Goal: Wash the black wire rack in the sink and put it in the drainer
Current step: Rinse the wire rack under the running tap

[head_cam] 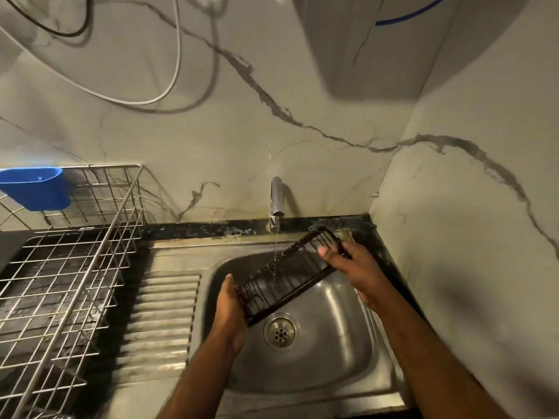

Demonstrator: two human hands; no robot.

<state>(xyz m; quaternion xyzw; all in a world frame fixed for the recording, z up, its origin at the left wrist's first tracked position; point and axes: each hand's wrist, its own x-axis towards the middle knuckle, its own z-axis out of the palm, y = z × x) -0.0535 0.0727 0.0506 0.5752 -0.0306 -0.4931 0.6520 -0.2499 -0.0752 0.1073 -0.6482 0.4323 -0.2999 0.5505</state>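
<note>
I hold the black wire rack (286, 272) tilted over the steel sink (341, 343), its left end lower than its right. My left hand (231, 309) grips the lower left end. My right hand (348, 261) grips the upper right end, thumb over the top wire. A thin stream of water falls from the chrome tap (276, 204) onto the middle of the rack. The metal wire drainer (69, 267) stands on the counter to the left.
A ribbed steel draining board (160, 322) lies between drainer and sink. A blue plastic cup (36, 187) hangs on the drainer's back rim. The sink's drain strainer (281, 331) is below the rack. Marble-look walls close in behind and on the right.
</note>
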